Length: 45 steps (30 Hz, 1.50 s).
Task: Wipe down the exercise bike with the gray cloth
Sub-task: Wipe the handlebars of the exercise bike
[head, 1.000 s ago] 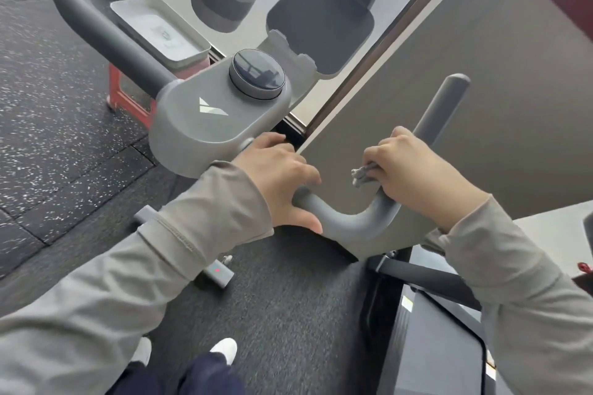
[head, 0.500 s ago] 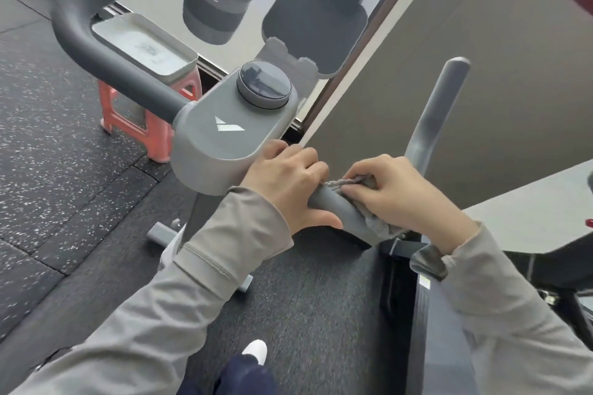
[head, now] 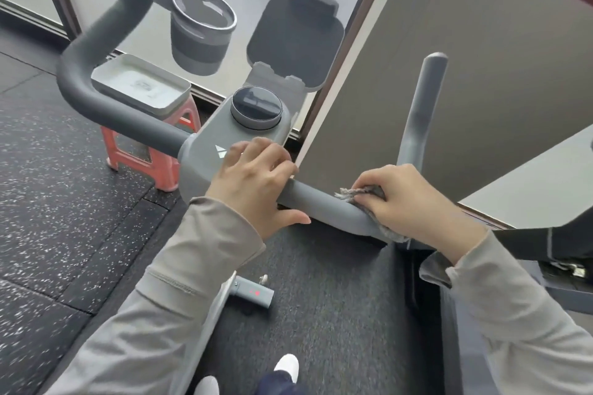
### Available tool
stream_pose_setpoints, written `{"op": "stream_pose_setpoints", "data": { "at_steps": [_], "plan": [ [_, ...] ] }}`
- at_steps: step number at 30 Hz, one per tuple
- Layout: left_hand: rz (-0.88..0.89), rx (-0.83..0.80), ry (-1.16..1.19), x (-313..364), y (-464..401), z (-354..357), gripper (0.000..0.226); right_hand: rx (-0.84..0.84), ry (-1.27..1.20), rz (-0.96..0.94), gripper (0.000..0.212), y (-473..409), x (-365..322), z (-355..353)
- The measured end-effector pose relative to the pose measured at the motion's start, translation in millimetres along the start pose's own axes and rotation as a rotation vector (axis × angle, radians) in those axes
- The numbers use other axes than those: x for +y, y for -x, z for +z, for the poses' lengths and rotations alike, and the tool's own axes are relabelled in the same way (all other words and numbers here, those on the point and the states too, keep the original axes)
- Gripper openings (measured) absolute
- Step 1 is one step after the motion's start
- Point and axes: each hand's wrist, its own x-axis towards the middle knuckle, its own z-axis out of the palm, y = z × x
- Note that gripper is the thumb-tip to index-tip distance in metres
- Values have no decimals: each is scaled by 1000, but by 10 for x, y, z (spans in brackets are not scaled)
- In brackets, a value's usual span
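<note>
left hand (head: 256,184) grips handlebar (head: 324,205) | right hand (head: 414,202) clutches gray cloth (head: 354,194) | bar runs left-right

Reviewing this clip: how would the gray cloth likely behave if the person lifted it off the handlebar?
Probably floppy: the gray cloth drapes over the right handlebar and bunches under the right hand, with a loose edge hanging below. It likely weighs little, since it is thin and crumpled. Its fuzzy, frayed edge suggests it grips rather than slips.
</note>
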Motion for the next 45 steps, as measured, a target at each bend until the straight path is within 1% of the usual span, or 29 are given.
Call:
{"op": "stream_pose_setpoints", "data": {
  "at_steps": [4,9,14,17,19,21,23,26,28,30,32,33,35,37,39,41,43,45],
  "plan": [
    [-1,-3,-3,-55,84,-64,61,183,-180,85,14,-42,-203,178],
    [9,20,-66,-65,139,-101,71,292,-337,56,15,-264,-610,308],
    [7,34,-70,-72,151,-100,75,418,-325,-16,17,-284,-775,481],
    [17,45,-72,-80,151,-95,72,576,-345,-136,13,-70,-699,614],
    [28,42,-85,-72,142,-91,71,696,-334,-169,16,130,-612,730],
    [23,34,-104,-91,142,-101,72,857,-363,-168,16,305,-497,852],
    [35,37,-116,-89,135,-86,72,1050,-438,-91,14,457,-305,952],
    [80,43,-120,-61,120,-34,68,1300,-580,210,14,536,-6,1036],
    [113,46,-114,-19,106,15,64,1393,-713,392,15,472,122,1069],
    [142,44,-108,24,92,67,62,1405,-898,506,17,353,125,1088],
    [153,33,-107,44,89,117,59,1391,-1086,564,16,252,47,1121],
    [154,30,-108,43,93,134,59,1403,-1139,586,15,228,2,1147],
    [164,41,-120,28,96,149,61,1429,-1195,617,14,226,-108,1209],
    [172,54,-130,27,95,141,61,1430,-1251,609,16,258,-263,1293],
    [180,60,-124,31,93,137,61,1410,-1298,592,21,282,-469,1397],
    [194,65,-125,24,99,136,60,1365,-1375,578,21,303,-661,1488],
    [207,61,-136,1,95,137,60,1335,-1440,566,17,336,-736,1521],
    [211,54,-143,-20,94,140,61,1339,-1467,591,16,372,-668,1485]
  ]
}}
